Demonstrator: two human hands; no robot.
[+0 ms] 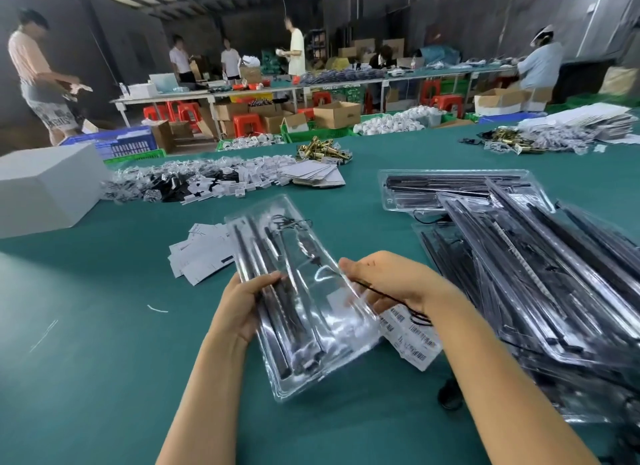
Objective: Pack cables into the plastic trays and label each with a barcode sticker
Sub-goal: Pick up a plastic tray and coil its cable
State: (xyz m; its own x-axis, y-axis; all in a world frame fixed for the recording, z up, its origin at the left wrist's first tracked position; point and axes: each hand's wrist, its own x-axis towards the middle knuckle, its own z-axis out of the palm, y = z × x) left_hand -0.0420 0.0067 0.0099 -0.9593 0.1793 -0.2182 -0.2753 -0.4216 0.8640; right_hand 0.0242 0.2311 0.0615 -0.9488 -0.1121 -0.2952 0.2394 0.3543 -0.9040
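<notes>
A clear plastic tray (311,312) with long black strips and a thin black cable inside is held above the green table (104,360). My left hand (242,305) grips its left edge, thumb on top of the black strips. My right hand (388,284) holds the tray's right edge and pinches the thin black cable (384,296) that trails toward my wrist. A sheet of barcode stickers (412,340) lies under my right wrist. To the right sits a heap of filled trays (540,277).
White paper cards (201,253) lie left of the tray. A white box (45,187) stands at the far left. Bagged small parts (194,180) and brass fittings (323,149) lie across the table's far side. Several people work at benches behind.
</notes>
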